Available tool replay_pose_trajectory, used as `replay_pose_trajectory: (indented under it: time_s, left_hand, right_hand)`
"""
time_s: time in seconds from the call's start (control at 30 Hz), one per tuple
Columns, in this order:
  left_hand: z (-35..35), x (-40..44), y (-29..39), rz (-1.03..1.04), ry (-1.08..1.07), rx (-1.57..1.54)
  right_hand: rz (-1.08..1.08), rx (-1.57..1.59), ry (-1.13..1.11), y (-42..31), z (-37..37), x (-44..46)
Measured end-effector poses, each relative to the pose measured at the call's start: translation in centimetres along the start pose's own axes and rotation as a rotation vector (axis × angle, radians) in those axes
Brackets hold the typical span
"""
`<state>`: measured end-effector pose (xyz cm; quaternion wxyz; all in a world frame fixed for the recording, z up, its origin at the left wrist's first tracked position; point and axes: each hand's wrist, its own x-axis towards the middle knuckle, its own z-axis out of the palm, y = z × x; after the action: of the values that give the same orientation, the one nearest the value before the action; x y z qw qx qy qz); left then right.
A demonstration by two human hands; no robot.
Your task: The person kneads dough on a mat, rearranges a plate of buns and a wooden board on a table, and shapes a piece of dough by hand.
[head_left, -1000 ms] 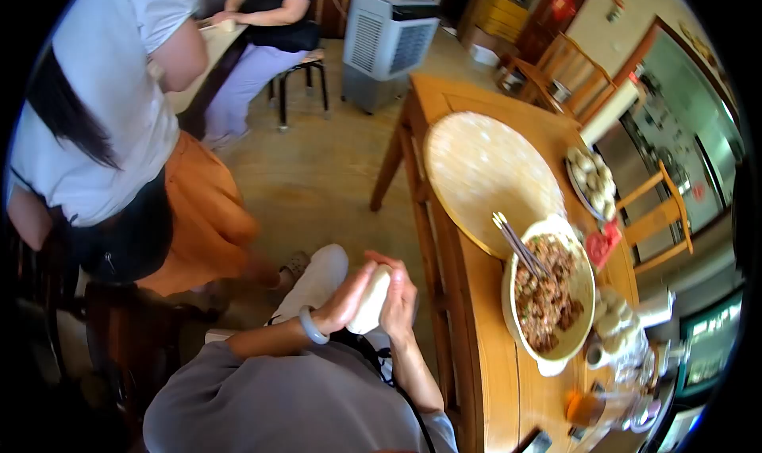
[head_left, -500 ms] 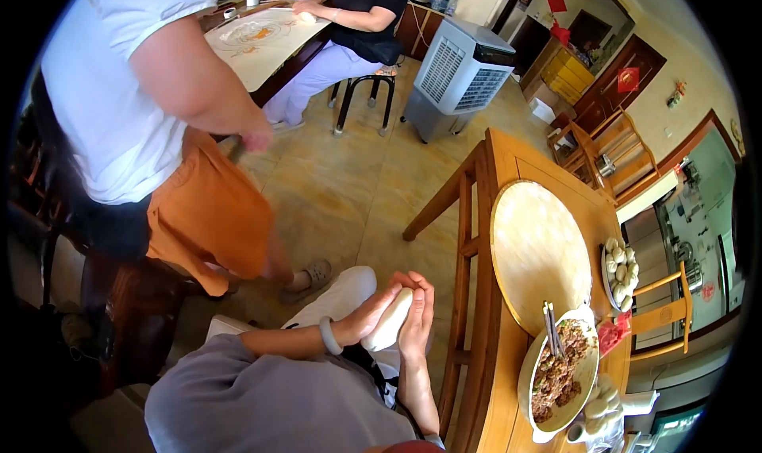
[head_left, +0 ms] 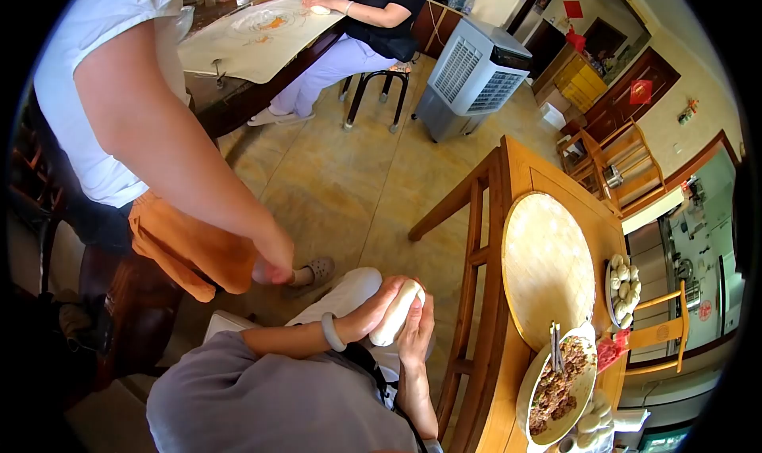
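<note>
A smooth, elongated piece of white dough [head_left: 397, 314] is held over my lap between both palms. My left hand [head_left: 371, 310], with a pale bangle at its wrist, closes on the dough from one side. From the other side my right hand [head_left: 416, 330] presses against it, fingers curled at the top. Right of my hands, a wooden table [head_left: 484, 373] bears a round woven tray [head_left: 548, 262] dusted with flour. By the tray's near edge is a white bowl [head_left: 525, 397] of minced filling [head_left: 559, 389], with chopsticks [head_left: 556, 346] standing in it.
A plate of dumplings [head_left: 623, 286] and a red packet [head_left: 611, 348] lie beyond the tray. At the left stands a person in orange shorts [head_left: 186, 246], one arm hanging near my knee. Another person [head_left: 381, 16] sits at a far table [head_left: 254, 52]. An air cooler [head_left: 472, 76] stands behind.
The view has swung left, so the table appears farther right. The standing person's arm has come down closer to my knee. The dough remains between my hands, now tilted and showing more above my fingers.
</note>
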<state>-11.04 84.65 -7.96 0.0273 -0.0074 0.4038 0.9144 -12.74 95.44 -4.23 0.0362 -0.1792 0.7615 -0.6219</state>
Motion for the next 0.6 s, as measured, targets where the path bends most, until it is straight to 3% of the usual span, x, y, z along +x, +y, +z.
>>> replay_pose_trajectory:
  time_s: [0.2,0.3,0.5,0.57,0.6]
  left_hand:
    - [-0.8,0.4,-0.5,-0.031,-0.005,-0.004]
    - [-0.7,0.5,0.1,-0.094,0.043,-0.047]
    - [-1.2,1.0,2.1,-0.26,0.077,-0.318]
    - [-2.6,1.5,3.6,-0.3,0.042,-0.401]
    - [-2.8,2.2,4.2,-0.283,0.151,-0.394]
  right_hand:
    - [0.076,-0.073,0.013,0.9,-0.3,0.2]
    - [0.212,-0.157,-0.122,0.8,-1.4,0.6]
    - [0.061,-0.033,-0.076,0.0,-3.0,0.7]
    - [0.096,-0.021,-0.056,-0.3,-4.4,0.4]
    - [0.133,0.028,-0.034,0.0,-5.1,0.1]
